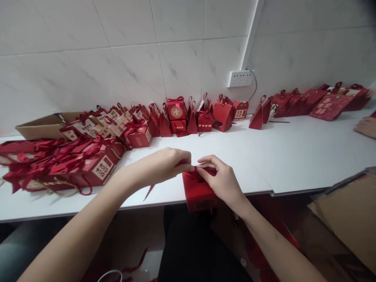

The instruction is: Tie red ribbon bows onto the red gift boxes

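Observation:
A red box (199,192) sits at the front edge of the white table, partly over the edge. My left hand (174,163) is closed above its left side, thumb and fingers pinched on a dark red ribbon (149,192), whose loose end hangs over the table to the left. My right hand (220,176) rests over the top of the box, its thumb and index fingertips drawn together near the left hand's fingertips at the ribbon. The part of the ribbon between the fingertips is too small to make out.
Red gift boxes with ribbons (96,164) are piled at the left beside an open cardboard box (38,127). More small red boxes (221,116) line the wall. Another person's hand (367,126) is at the far right, above brown cardboard (349,215).

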The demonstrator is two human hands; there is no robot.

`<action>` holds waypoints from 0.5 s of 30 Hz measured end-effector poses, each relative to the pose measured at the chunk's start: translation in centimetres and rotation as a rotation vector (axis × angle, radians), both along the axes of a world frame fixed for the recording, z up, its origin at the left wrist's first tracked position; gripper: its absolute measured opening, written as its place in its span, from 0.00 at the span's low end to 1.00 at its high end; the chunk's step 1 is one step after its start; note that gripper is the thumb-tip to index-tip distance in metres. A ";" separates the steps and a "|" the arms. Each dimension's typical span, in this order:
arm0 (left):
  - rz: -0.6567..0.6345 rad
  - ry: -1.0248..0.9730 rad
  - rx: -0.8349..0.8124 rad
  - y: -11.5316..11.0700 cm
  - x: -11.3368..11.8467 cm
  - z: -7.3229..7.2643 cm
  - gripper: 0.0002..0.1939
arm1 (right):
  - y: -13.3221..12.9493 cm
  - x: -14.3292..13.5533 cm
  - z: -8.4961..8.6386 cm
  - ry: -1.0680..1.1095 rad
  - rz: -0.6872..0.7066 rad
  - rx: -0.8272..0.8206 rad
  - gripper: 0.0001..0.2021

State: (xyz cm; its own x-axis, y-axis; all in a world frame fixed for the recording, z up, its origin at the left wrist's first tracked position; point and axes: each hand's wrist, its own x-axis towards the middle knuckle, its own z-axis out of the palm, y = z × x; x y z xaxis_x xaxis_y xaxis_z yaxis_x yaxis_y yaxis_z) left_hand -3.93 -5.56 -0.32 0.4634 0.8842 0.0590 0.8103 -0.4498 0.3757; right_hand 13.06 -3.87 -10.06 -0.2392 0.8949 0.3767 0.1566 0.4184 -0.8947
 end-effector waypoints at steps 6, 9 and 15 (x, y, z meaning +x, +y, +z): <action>-0.140 -0.026 0.071 2.4 0.8 -0.3 0.06 | 0.0 0.1 0.2 0.046 0.068 -0.063 0.04; -0.137 -0.104 0.045 3.6 0.6 -1.8 0.07 | -0.1 0.1 0.1 0.060 0.088 -0.110 0.03; 0.044 -0.372 -0.003 3.7 -0.2 -6.1 0.06 | 0.0 0.0 -0.2 0.131 0.035 -0.144 0.07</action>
